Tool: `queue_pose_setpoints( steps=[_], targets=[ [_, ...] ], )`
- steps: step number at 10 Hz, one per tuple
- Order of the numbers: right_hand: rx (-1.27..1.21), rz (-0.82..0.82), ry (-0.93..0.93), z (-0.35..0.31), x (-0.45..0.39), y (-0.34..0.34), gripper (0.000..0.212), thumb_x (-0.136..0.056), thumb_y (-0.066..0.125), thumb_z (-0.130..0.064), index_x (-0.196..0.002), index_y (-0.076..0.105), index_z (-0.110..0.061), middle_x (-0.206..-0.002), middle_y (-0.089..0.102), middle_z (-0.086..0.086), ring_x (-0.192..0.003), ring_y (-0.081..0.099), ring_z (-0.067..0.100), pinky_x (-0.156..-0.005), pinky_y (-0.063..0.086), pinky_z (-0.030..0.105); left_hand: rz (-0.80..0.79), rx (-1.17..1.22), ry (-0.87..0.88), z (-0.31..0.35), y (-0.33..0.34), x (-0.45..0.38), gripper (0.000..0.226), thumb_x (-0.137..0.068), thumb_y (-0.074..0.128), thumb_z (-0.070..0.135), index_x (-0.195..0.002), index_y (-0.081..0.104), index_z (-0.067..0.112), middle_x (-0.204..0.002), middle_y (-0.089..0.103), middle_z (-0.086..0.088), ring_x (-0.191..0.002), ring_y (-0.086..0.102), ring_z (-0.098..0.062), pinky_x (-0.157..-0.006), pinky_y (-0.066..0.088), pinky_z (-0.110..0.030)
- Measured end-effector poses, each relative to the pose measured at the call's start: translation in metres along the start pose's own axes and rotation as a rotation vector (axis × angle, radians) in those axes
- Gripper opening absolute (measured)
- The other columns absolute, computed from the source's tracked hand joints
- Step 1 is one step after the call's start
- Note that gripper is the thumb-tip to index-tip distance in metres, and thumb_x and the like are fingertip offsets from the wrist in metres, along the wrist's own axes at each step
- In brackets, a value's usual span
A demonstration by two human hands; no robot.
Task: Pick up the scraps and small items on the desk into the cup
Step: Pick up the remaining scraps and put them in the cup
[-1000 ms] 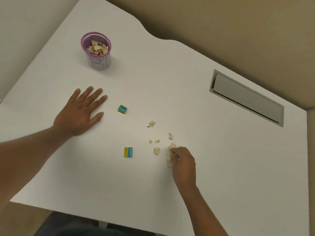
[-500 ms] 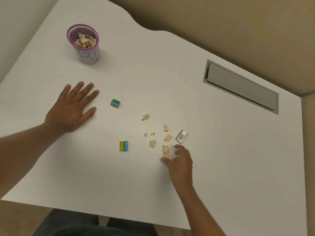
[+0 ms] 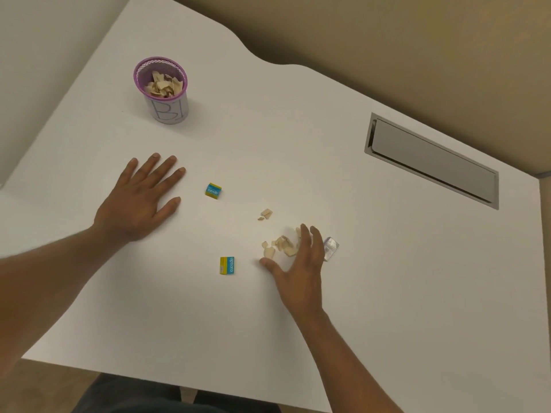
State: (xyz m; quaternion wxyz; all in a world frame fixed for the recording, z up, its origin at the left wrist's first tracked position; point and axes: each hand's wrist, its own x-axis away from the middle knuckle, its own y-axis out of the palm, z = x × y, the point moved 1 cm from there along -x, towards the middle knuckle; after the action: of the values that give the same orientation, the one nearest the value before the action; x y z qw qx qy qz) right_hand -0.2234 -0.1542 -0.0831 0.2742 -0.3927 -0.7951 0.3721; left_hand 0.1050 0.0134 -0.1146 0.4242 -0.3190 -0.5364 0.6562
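A purple mesh cup (image 3: 162, 93) with a white label stands at the back left, partly filled with beige scraps. My left hand (image 3: 140, 198) lies flat and open on the white desk (image 3: 298, 138). My right hand (image 3: 298, 263) is open, its fingers curved around a small heap of beige scraps (image 3: 280, 245), touching them from the right. Two more scraps (image 3: 265, 214) lie a little farther back. A blue and yellow eraser (image 3: 213, 190) sits near my left hand, a second eraser (image 3: 227, 265) lies left of my right thumb. A small silver item (image 3: 330, 248) is partly hidden behind my right fingers.
A grey metal cable flap (image 3: 429, 159) is set into the desk at the back right. The desk's near edge runs just above my lap, and its back edge curves along a tan wall.
My right hand has opened, moved forward and swept the scattered scraps into a tighter heap. The silver item came into sight beside it. My left hand stays flat.
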Motion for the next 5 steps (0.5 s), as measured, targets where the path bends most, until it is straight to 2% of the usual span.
queue_pose_setpoints(
  steps=[1, 2, 4, 5],
  targets=[
    [0.193, -0.047, -0.062, 0.0, 0.006, 0.025, 0.102, -0.09, 0.049, -0.074, -0.161, -0.002, -0.022, -0.17, -0.008, 0.004, -0.157, -0.007, 0.025, -0.127, 0.016, 0.045, -0.005, 0.003, -0.003, 0.0, -0.002, 0.0, 0.07, -0.107, 0.027, 0.055, -0.171, 0.028, 0.026, -0.18, 0.022, 0.001, -0.168, 0.019, -0.031, -0.135, 0.014, -0.058],
    [0.318, 0.002, -0.036, -0.012, -0.008, 0.043, 0.084, -0.1, 0.038, -0.063, -0.161, -0.003, -0.022, -0.169, -0.008, 0.011, -0.157, -0.007, 0.033, -0.125, 0.017, 0.055, -0.002, -0.005, -0.004, 0.001, -0.002, 0.0, 0.07, -0.107, 0.028, 0.055, -0.171, 0.028, 0.026, -0.18, 0.022, 0.001, -0.168, 0.019, -0.03, -0.136, 0.014, -0.058],
    [0.345, -0.06, -0.21, -0.044, -0.05, 0.067, 0.061, -0.108, 0.032, -0.042, -0.161, 0.009, -0.026, -0.17, 0.003, 0.009, -0.157, -0.001, 0.032, -0.127, 0.01, 0.052, -0.007, -0.015, 0.003, -0.002, 0.001, -0.001, 0.069, -0.108, 0.028, 0.055, -0.171, 0.026, 0.027, -0.181, 0.02, 0.002, -0.169, 0.017, -0.029, -0.136, 0.013, -0.057],
    [0.309, -0.101, -0.341, -0.049, -0.058, 0.06, 0.048, -0.108, 0.04, -0.029, -0.155, 0.035, -0.019, -0.166, 0.025, 0.007, -0.156, 0.013, 0.028, -0.126, 0.02, 0.048, 0.001, -0.02, 0.001, -0.002, 0.001, -0.001, 0.069, -0.108, 0.029, 0.055, -0.171, 0.026, 0.027, -0.181, 0.021, 0.002, -0.168, 0.018, -0.029, -0.136, 0.014, -0.057]
  ],
)
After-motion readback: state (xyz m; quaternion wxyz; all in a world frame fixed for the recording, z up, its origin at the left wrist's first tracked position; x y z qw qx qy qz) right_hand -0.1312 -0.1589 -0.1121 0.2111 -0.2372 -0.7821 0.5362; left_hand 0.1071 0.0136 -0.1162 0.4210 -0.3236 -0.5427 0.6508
